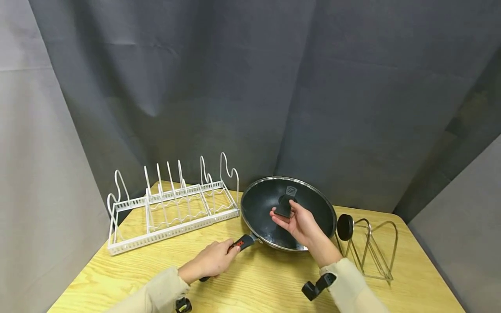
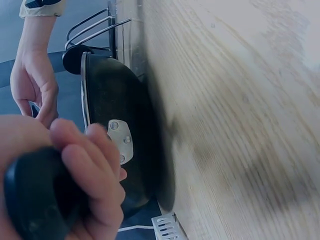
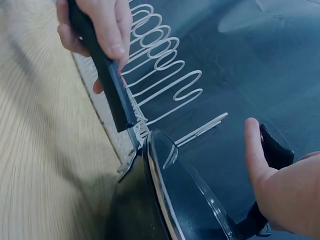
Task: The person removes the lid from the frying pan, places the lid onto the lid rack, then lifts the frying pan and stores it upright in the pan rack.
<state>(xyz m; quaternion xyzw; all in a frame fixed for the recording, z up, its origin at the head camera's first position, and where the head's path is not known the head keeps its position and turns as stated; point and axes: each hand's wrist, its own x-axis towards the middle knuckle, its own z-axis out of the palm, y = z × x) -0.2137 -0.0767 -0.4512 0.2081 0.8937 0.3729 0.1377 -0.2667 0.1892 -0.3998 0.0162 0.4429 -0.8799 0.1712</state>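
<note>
A black frying pan [image 2: 112,95] with a see-through lid [image 1: 313,204] over it stands at the middle of the table. My left hand [image 1: 217,258] grips the pan's long black handle [image 3: 107,82], its fingers curled round it. On the lid stands an upright black lid handle [image 1: 285,206]. My right hand [image 1: 303,224] holds that handle between thumb and fingers, the thumb along one side in the right wrist view. The lid's rim [image 3: 160,190] lies along the pan's rim.
Left of the pan stands a white wire rack [image 1: 172,230] with several upright loops, close to the pan's edge. On the right is a metal wire rack [image 1: 368,252] with a black round disc [image 1: 345,227] at its near-pan side. A grey curtain [image 1: 235,87] hangs behind the wooden table [image 1: 250,291].
</note>
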